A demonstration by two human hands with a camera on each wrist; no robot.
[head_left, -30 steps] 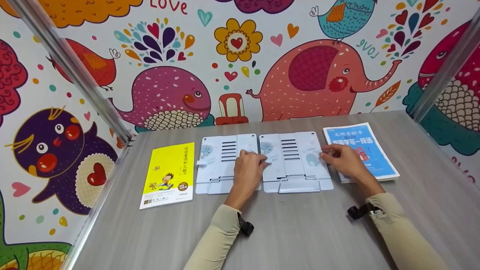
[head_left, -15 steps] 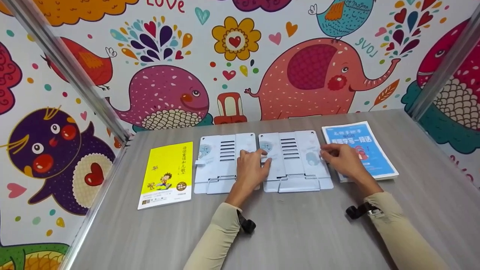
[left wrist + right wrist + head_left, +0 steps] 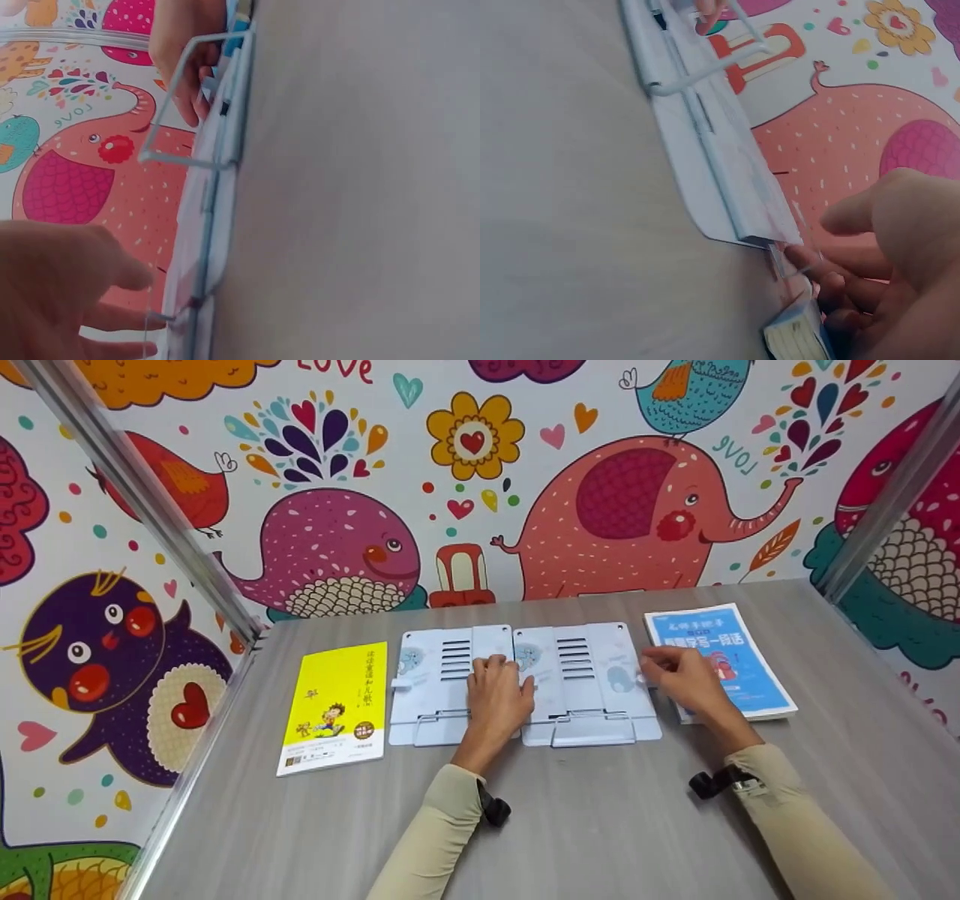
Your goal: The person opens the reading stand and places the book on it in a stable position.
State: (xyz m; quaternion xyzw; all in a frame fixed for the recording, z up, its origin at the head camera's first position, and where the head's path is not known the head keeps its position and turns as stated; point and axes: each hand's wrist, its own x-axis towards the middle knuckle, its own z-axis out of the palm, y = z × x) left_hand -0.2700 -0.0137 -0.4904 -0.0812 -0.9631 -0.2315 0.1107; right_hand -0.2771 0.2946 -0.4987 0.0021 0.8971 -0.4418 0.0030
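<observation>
Two white folding book stands lie flat side by side on the table: the left stand [image 3: 431,697] and the right stand [image 3: 615,701], both with slots and pale blue prints. My left hand [image 3: 499,697] lies over the right part of the left stand, fingers extended and thumb apart, hiding part of it. At the outer edge of the right stand, my right hand [image 3: 686,679] has its fingertips against the side by a small clear tab [image 3: 778,262]. Its thumb [image 3: 847,217] stays apart from the fingers in the right wrist view.
A yellow book [image 3: 337,682] lies left of the stands. Farther right, a blue-covered book [image 3: 754,686] rests under and beyond my right hand. A wall with cartoon animals [image 3: 615,547] rises behind the grey table [image 3: 585,825].
The right stand has slid slightly left, up against the left stand. My left thumb and fingers have come off the right stand's left tab and shifted left. My right hand stays at the outer edge.
</observation>
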